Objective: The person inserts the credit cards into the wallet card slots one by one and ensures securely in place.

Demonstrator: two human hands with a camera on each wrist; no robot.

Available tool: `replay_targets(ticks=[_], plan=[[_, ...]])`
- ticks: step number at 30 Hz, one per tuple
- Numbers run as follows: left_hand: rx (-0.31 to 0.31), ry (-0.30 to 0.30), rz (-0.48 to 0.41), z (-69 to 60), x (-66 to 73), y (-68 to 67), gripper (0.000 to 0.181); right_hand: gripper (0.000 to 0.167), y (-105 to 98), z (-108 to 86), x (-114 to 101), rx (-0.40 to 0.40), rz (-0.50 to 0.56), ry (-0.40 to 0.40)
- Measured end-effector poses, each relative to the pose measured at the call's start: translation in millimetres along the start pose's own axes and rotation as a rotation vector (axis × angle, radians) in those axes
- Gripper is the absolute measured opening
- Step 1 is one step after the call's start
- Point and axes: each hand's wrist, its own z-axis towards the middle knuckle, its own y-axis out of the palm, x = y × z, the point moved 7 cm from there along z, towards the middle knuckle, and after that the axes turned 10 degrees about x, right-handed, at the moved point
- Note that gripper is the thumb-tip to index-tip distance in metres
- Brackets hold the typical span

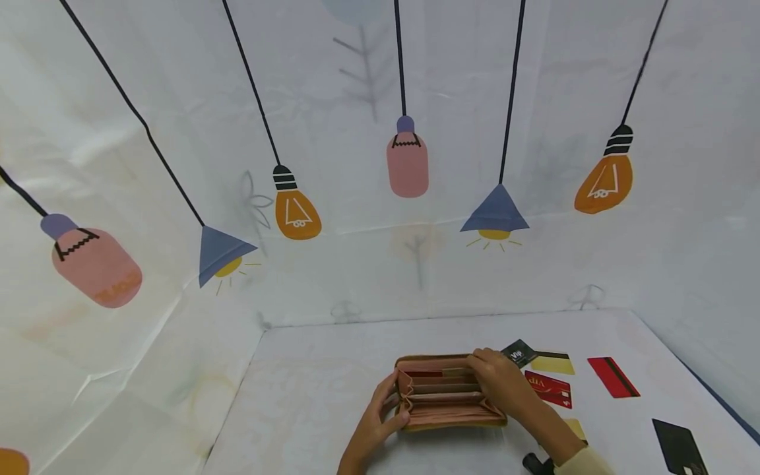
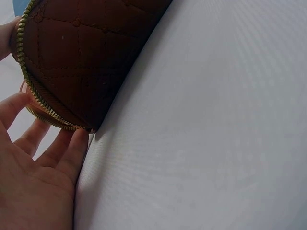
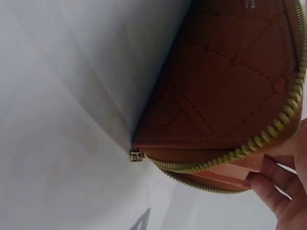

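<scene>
- One brown wallet, unzipped and spread open, on the white table, between two hands.
- One left hand, grasping the wallet's left end, thumb in front.
- One right hand, grasping its upper right edge.
- To the right: two black cards, two red cards, two yellow cards, one yellow partly hidden by the right forearm.

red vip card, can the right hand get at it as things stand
Probably yes: the red VIP card lies close beside the right hand, nothing seen on top, though that hand holds the wallet.
</scene>
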Motion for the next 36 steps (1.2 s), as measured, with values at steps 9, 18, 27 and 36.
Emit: replay_targets(ticks=[9, 18, 27, 36], plan=[[0.004, 0.02, 0.004, -1.4, -0.5, 0.1, 0.074, 0.021, 5.4, -6.8, 0.5, 0.003, -0.028, 0.015], [0.008, 0.009, -0.008, -0.4, -1.8, 0.4, 0.074, 0.021, 6.8, -5.4, -0.2, -0.043, -0.026, 0.033], [0.016, -0.004, -0.004, -0.1, -0.1, 0.4, 0.074, 0.022, 7.6, -1.4, 1.0, -0.126, -0.006, 0.089], [0.014, 0.005, -0.002, -0.1, 4.0, -0.2, 0.076, 0.02, 9.7, -1.5, 1.3, -0.159, 0.013, 0.115]])
